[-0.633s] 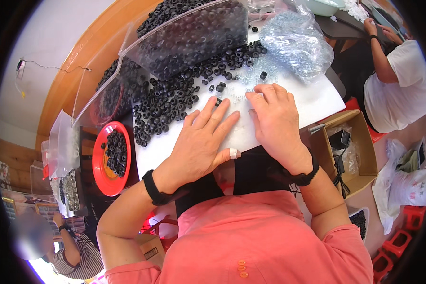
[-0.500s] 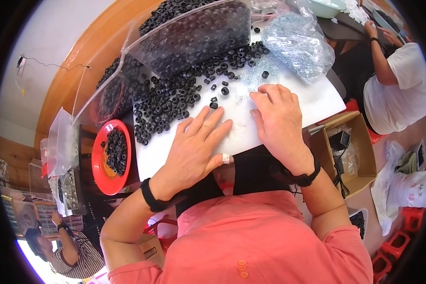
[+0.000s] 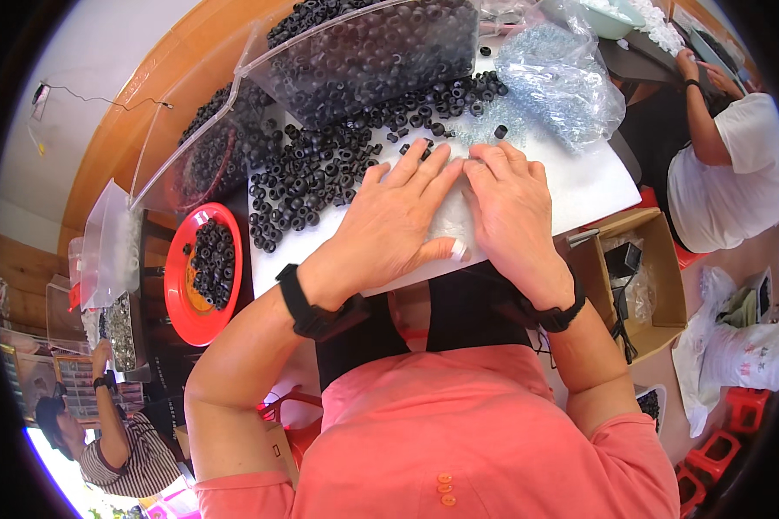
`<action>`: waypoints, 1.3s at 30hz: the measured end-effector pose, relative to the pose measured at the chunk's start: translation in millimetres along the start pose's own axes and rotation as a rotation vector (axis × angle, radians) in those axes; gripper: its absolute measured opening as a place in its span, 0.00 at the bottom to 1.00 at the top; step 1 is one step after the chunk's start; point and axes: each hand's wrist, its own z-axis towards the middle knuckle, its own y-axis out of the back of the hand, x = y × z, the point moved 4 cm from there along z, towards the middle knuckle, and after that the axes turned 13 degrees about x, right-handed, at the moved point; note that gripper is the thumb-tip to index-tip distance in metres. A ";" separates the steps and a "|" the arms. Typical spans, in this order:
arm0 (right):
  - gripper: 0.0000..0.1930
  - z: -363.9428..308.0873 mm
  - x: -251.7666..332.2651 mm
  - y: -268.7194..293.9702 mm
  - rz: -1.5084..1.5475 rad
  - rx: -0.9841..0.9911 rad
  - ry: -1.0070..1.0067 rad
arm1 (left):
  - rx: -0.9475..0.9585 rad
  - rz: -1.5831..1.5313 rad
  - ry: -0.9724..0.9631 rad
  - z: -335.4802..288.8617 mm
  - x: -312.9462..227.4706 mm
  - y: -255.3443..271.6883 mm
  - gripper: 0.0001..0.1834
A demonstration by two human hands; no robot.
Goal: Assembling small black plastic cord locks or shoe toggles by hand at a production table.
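My left hand [image 3: 394, 216] lies over the white foam-like board [image 3: 584, 186] with its fingers spread and a white wrap on the thumb. Close beside it, nearly touching, is my right hand [image 3: 512, 203], its fingers bent down toward the board and its thumb partly hidden. No held thing shows in either hand. Beyond the left fingers spreads a heap of small black ring-like plastic parts [image 3: 299, 177]. One loose black part [image 3: 500, 131] sits just past the right fingertips. Small clear pieces [image 3: 480, 121] are scattered near a clear plastic bag [image 3: 554, 86] filled with similar ones.
A tilted clear bin [image 3: 381, 60] of black parts stands at the back. On the left is a red plate [image 3: 180, 298] with more. A cardboard box [image 3: 658, 298] with an adapter stands right. Two other people work nearby, one right [image 3: 727, 164], one lower left [image 3: 130, 458].
My left hand has moved right and forward, closing the gap to my right hand. The two black parts near its fingertips are now largely covered. The whole view has shifted slightly.
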 end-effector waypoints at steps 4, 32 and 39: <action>0.11 -4.9 -3.8 2.6 0.092 -0.028 0.020 | 0.092 0.073 -0.012 -21.9 -4.7 3.3 0.47; 0.10 -3.3 8.8 16.5 0.246 -0.169 0.112 | -0.310 -0.240 0.180 -100.4 -4.3 12.1 0.21; 0.05 16.1 48.9 -5.8 -0.117 0.126 0.265 | -0.517 -0.290 0.275 -105.4 -1.7 5.2 0.15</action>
